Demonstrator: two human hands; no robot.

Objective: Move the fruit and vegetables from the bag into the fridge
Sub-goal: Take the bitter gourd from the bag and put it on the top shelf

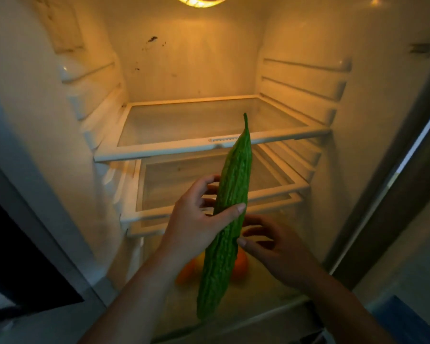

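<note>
Fingers (pixel 210 188) of the left hand (pixel 196 219) curl round the middle of the bitter gourd (pixel 224 244), with the thumb across its front. The right hand (pixel 278 252) sits just right of the gourd, fingers loosely spread, holding nothing; whether its thumb touches the skin is unclear. The gourd stands nearly upright, stem up, before the open fridge (pixel 60 120). Behind its lower half lie two oranges (pixel 240 265) and a yellow fruit (pixel 200 260); behind its tip, a glass shelf (pixel 159 151).
</note>
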